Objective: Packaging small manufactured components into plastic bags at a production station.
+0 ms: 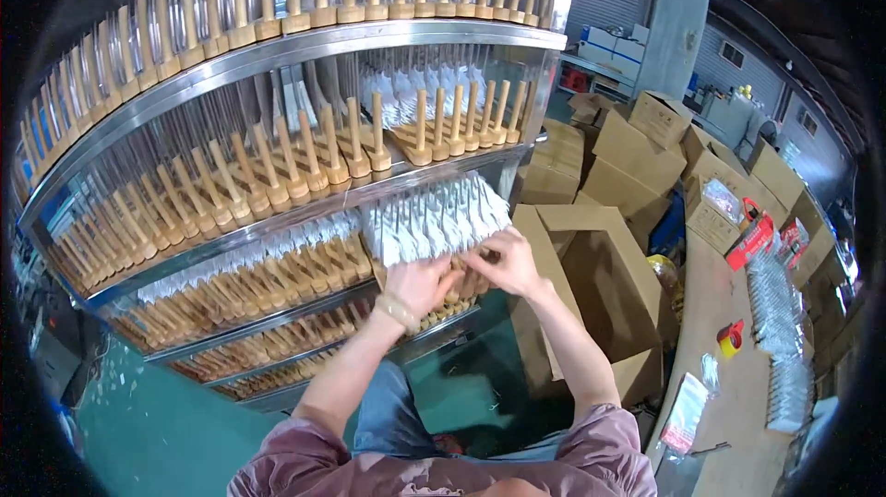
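Meeting at the front of the shelf rack (pixel 443 32), both hands had bent fingers: the left hand (pixel 421 285) was curled, the right hand (pixel 503 262) half closed beside it. Whether either clamped anything could not be told. White ruffled pieces (pixel 438 220) lay just beyond them, rowed beneath thin dark rods.
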